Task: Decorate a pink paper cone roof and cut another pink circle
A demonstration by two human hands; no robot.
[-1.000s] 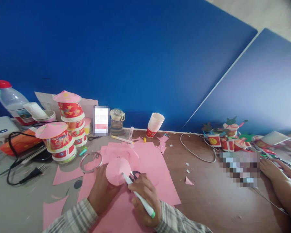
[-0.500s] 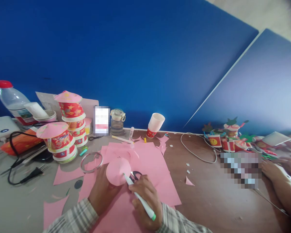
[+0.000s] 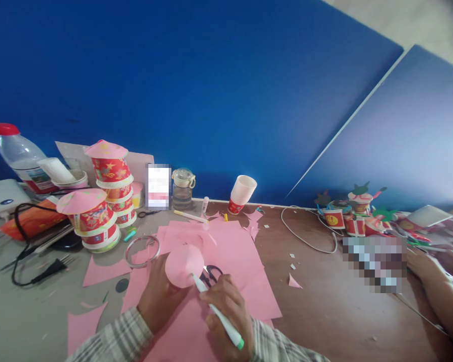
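Observation:
My left hand point(image 3: 159, 297) holds a pink paper cone point(image 3: 183, 264) upright above the pink paper sheets point(image 3: 234, 251). My right hand point(image 3: 226, 314) grips a white marker with a green end point(image 3: 218, 313); its tip touches the cone's lower right edge. Black scissors point(image 3: 211, 274) lie on the pink sheet just behind my right hand, partly hidden by it.
Stacked red paper cups with pink cone tops point(image 3: 98, 201) stand at left, near a clear tape ring point(image 3: 142, 251), a water bottle point(image 3: 18, 156) and a black cable with plug point(image 3: 41, 271). A cup stack point(image 3: 241, 193) and glass jar point(image 3: 182, 188) stand by the blue wall. Another person's hands point(image 3: 434, 271) work at right.
My right hand and the marker have slipped slightly down and right along the cone's edge. The other person's hands shifted a little at the right.

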